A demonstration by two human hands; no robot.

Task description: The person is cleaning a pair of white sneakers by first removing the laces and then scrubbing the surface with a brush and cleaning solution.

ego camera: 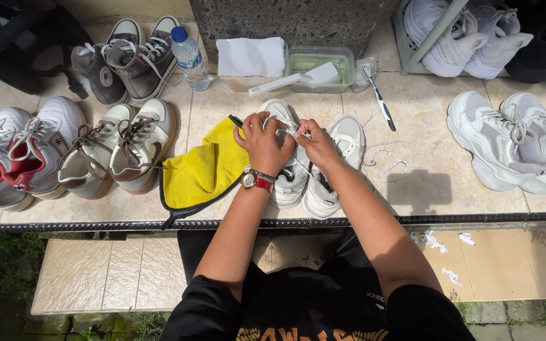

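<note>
A pair of white sneakers stands on the tiled ledge in front of me: the left sneaker (285, 180) and the right sneaker (339, 170), toes pointing away. My left hand (263, 144), with a watch and bracelet at the wrist, rests over the left sneaker's tongue, fingers curled on a white shoelace (383, 165). My right hand (316, 144) pinches the same lace just beside it. The lace's loose end trails in loops on the tiles to the right. A yellow cloth (200, 170) lies just left of the sneakers.
Other shoes line the ledge: red-and-white sneakers (17, 155), cream sneakers (118, 148), grey high-tops (131, 57), chunky white sneakers (513, 139). At the back stand a water bottle (189, 57), a green tub (320, 63) with a white brush, a toothbrush (379, 100) and a shoe rack (469, 35).
</note>
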